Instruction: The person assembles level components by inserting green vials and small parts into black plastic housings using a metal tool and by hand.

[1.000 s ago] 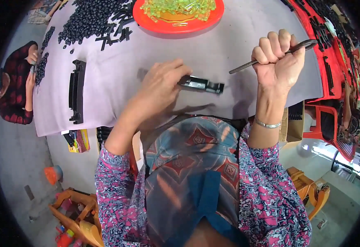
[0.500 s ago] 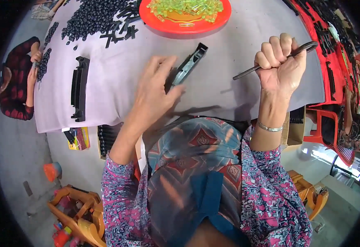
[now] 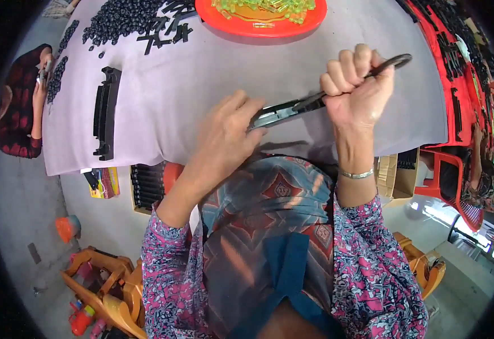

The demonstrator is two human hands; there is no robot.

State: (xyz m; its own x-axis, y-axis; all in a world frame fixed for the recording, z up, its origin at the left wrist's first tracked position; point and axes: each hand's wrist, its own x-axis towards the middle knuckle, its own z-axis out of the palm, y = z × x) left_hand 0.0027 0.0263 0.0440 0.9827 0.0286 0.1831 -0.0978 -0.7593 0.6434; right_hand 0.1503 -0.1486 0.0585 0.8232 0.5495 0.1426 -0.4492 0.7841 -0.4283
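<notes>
My left hand (image 3: 227,127) is closed on one end of a long narrow black housing (image 3: 278,114) with a glossy grey inside, held just above the table's near edge. My right hand (image 3: 353,87) makes a fist around a dark metal rod with a looped end (image 3: 399,59). The loop sticks out to the right of the fist, and the rod's other end slants down-left onto the housing's right end. Whether its tip sits inside the housing or on top, I cannot tell. On the left of the table lies a similar black slotted part (image 3: 107,113).
A red plate (image 3: 258,29) of yellow-green transparent pieces stands at the back. Small black round parts (image 3: 122,20) and black strips (image 3: 168,25) lie at the back left. A co-worker (image 3: 24,101) is at the left edge. Boxes of black parts (image 3: 147,186) sit below the table edge.
The housing has turned from steep to nearly level. My right hand has moved left, bringing the rod from clear of the housing onto its right end. My left hand has closed around the housing.
</notes>
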